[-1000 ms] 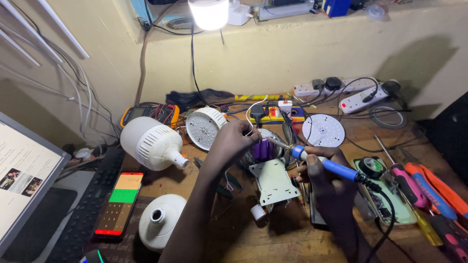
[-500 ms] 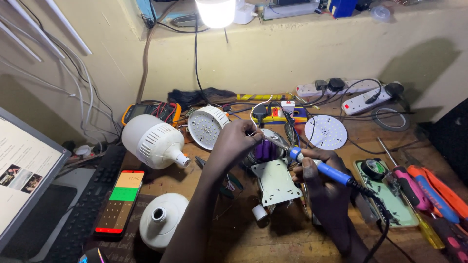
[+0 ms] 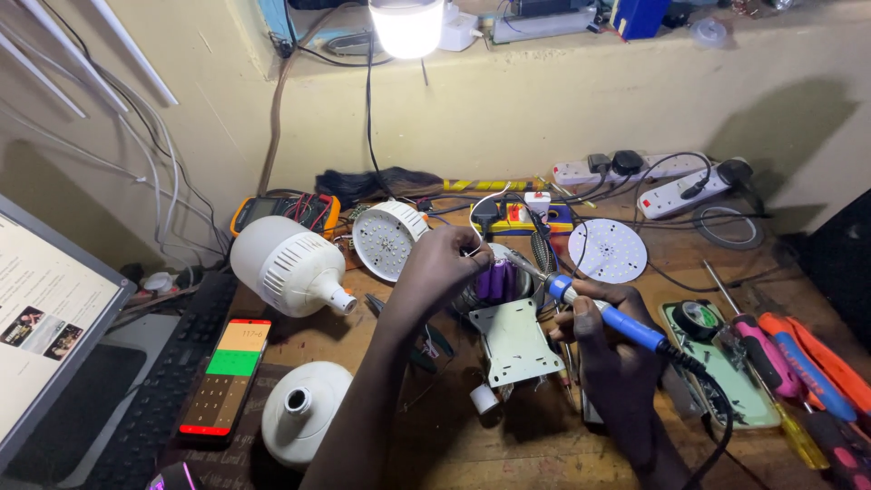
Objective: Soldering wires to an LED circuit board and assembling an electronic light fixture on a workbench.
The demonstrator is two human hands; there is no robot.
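Note:
My right hand (image 3: 610, 349) grips a blue-handled soldering iron (image 3: 599, 311), its metal tip pointing up-left at a purple battery pack (image 3: 495, 281). My left hand (image 3: 442, 266) pinches a thin solder wire or lead just above that pack, beside the iron's tip. A pale perforated metal plate (image 3: 515, 342) lies flat below the pack, between both hands. A small white cylinder (image 3: 484, 398) sits near the plate's lower left corner.
A large white bulb housing (image 3: 286, 265), a white dome cover (image 3: 304, 422), a round LED reflector (image 3: 387, 237) and an LED disc (image 3: 607, 250) lie around. A phone (image 3: 226, 377), keyboard (image 3: 159, 390), multimeter (image 3: 283, 211), power strips (image 3: 635, 170) and screwdrivers (image 3: 798, 358) border the desk.
The view has shifted slightly. The iron's tip has stayed close to the purple pack while my left hand keeps pinching at the same spot.

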